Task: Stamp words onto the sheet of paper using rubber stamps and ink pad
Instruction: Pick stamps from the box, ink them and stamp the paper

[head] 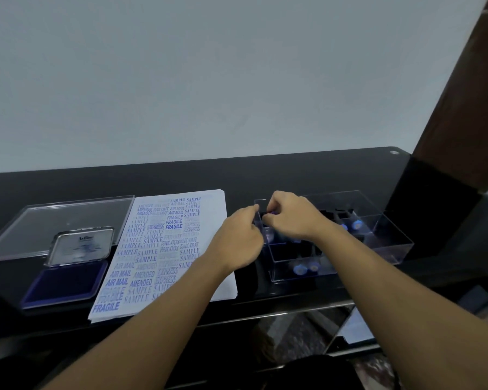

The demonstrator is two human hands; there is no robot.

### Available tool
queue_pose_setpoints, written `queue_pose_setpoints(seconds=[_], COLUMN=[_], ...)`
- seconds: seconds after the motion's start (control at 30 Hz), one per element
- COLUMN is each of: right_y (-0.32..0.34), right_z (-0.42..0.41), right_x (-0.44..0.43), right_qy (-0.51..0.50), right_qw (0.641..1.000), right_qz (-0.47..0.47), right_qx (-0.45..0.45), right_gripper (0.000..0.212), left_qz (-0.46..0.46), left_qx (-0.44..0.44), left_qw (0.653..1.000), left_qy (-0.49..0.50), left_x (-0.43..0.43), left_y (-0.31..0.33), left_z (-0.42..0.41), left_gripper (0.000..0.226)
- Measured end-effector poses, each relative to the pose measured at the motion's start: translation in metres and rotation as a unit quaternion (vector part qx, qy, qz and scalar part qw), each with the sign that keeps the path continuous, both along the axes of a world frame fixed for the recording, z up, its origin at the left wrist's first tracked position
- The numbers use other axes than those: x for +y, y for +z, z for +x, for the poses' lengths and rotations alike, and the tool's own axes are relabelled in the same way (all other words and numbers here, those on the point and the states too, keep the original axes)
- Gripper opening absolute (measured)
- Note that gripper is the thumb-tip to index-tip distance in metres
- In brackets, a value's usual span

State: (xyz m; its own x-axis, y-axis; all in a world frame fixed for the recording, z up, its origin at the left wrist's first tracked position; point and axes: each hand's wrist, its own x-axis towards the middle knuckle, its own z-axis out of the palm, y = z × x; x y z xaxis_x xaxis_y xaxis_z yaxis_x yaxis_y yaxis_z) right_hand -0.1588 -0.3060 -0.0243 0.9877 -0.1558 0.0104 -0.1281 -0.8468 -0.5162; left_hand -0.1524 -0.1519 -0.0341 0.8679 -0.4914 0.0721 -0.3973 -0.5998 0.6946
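Hands (238,237) (290,218) meet over clear stamp box (389,246) | pinched item small, dark, blurred | grips unreadable

A black desk (293,175) runs beneath the hands, a pale wall (209,80) beyond them, and a brown wooden post (462,108) to their right.

Counts on the black table

2 hands: left hand (238,240), right hand (292,215). 1 stamped sheet of paper (164,249). 1 open ink pad (65,282). 1 clear lid (54,223) lying flat. 1 clear divided box (389,237); inside, at least 4 blue-faced rubber stamps (299,269) show, the rest too blurred to count.
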Motion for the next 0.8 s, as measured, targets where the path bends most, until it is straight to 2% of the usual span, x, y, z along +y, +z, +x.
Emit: queue_pose_setpoints(seconds=[0.1,0.33,0.53,0.8], right_y=[-0.002,-0.001,0.003,0.027], right_z=[0.001,-0.001,-0.008,-0.027], right_x=[0.001,-0.002,-0.007,-0.02], right_qy=[0.003,0.021,-0.003,-0.036], right_qw=[1.0,1.0,0.999,0.996], right_qz=[-0.006,0.002,0.033,0.017], right_qx=[0.008,0.021,-0.036,-0.08], right_gripper=[0.013,0.014,0.014,0.018], left_qz=[-0.007,0.003,0.027,-0.013], left_qx=[0.005,0.001,-0.014,-0.037], left_qw=[1.0,1.0,0.999,0.999], left_qy=[-0.007,-0.016,-0.017,-0.005], left_x=[0.0,0.001,0.005,-0.001], left_y=[0.0,-0.006,-0.007,0.007], left_z=[-0.001,0.002,0.005,-0.004], left_gripper=[0.05,0.06,0.059,0.038])
